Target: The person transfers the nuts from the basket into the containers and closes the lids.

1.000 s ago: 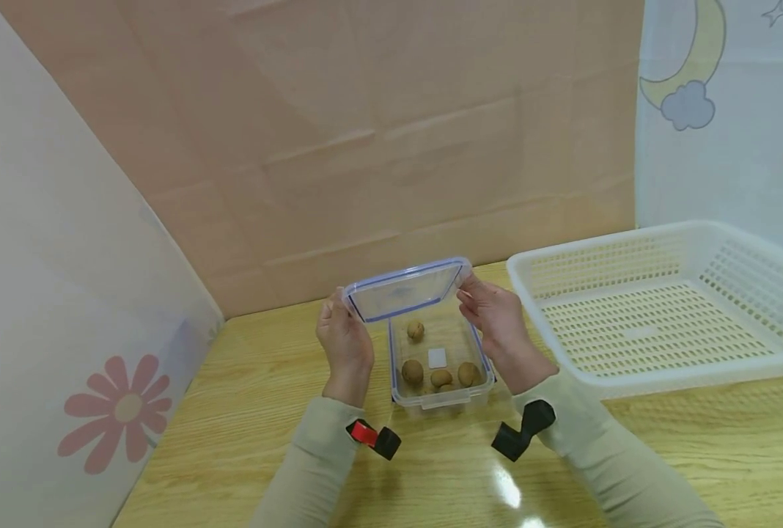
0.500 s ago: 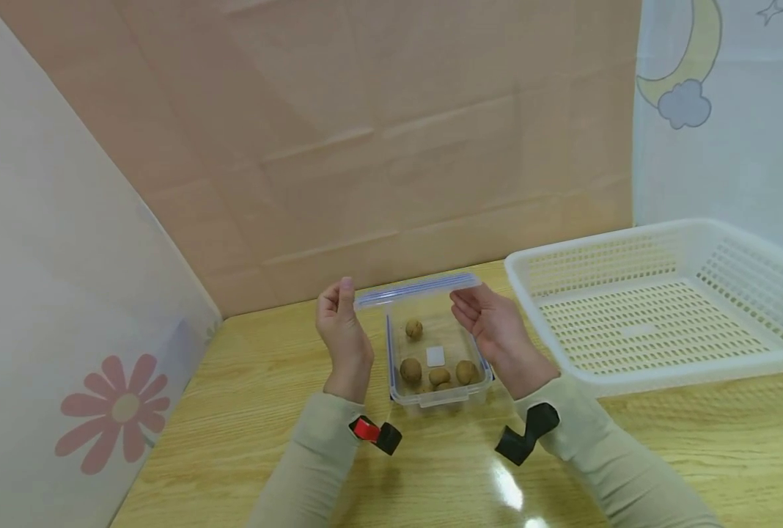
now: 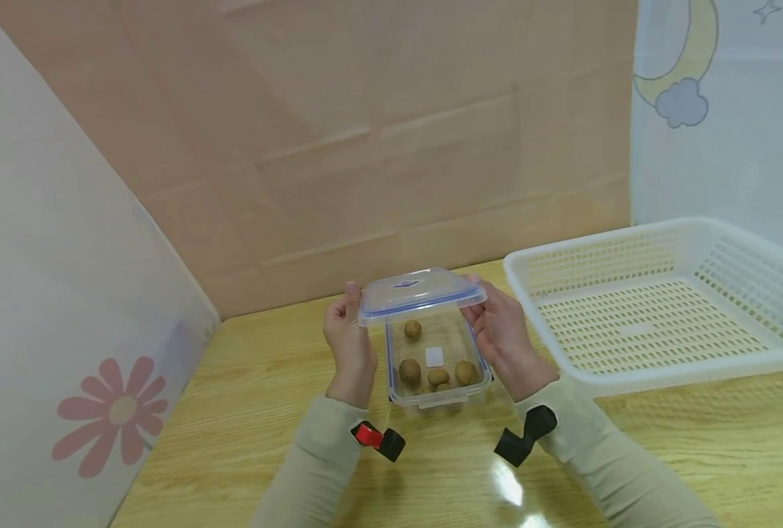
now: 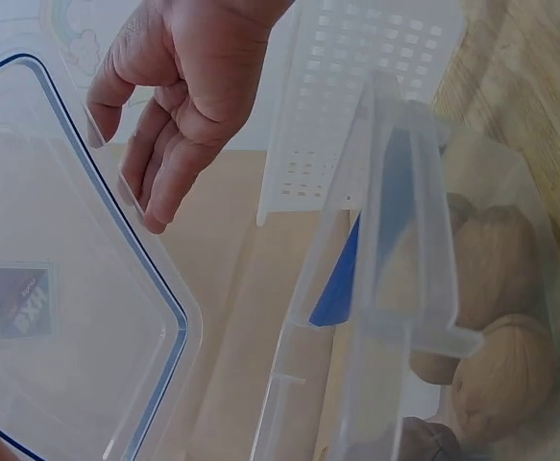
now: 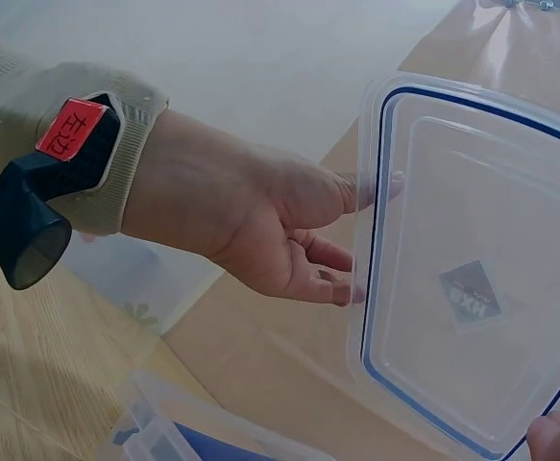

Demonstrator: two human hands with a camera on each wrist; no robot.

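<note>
Both hands, left hand (image 3: 347, 334) and right hand (image 3: 500, 330), pinch opposite short edges of the clear lid (image 3: 421, 293) held just above the open box (image 3: 438, 367) of walnuts (image 3: 410, 370) on the tabletop (image 3: 233, 411); lid looks light, stiff, smooth, best gripped by rims.

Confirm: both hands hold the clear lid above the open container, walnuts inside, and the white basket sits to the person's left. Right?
One thing is wrong: the white basket sits to the person's right, as the head view shows. The rest holds: the left hand and right hand hold the clear lid above the open container, with walnuts inside.
</note>
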